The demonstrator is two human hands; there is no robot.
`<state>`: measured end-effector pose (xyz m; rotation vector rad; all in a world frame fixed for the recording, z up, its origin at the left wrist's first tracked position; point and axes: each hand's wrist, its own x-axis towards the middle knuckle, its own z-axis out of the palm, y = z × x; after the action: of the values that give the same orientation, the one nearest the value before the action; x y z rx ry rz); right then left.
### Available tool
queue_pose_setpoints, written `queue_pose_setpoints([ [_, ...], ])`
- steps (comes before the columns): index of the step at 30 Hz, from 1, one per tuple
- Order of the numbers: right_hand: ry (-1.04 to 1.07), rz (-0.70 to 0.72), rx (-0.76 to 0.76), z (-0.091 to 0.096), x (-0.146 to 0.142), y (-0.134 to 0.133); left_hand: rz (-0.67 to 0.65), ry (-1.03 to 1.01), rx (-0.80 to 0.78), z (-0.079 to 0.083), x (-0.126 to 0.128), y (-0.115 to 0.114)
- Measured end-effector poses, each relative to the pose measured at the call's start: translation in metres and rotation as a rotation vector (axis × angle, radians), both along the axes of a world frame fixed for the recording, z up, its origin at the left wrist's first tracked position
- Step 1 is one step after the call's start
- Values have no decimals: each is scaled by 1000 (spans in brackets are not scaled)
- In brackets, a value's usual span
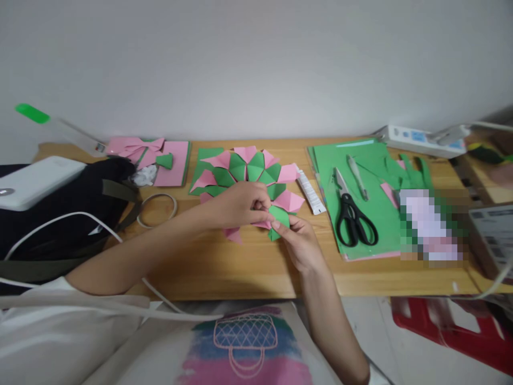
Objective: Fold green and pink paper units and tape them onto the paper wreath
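Note:
A ring of folded pink and green paper petals (245, 167) lies on the wooden table in front of me. At its near right edge, a green folded paper piece (279, 220) is between my two hands. My left hand (245, 204) reaches across the ring with its fingers curled, its fingertips pinching the left side of this green piece. Thumb and fingers of my right hand (301, 239) close on its lower right side. My left forearm and hand hide the near left part of the ring.
Right of the ring lie a white tube (310, 190), black-handled scissors (356, 223) and a utility knife (357, 176) on green paper sheets (374, 235). A tape roll (139, 218), pink paper (176, 171) and a black bag (96, 187) are at left. A power strip (425, 140) stands back right.

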<state>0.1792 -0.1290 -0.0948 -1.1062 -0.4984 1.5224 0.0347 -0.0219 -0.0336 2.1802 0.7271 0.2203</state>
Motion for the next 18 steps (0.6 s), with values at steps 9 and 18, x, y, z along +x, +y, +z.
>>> queue_pose_setpoints([
  [9, -81, 20, 3, 5, -7, 3, -40, -135, -4, -5, -9, 4],
  [18, -135, -8, 36, 3, -15, 2, 142, 0, 355, 14, -40, -10],
])
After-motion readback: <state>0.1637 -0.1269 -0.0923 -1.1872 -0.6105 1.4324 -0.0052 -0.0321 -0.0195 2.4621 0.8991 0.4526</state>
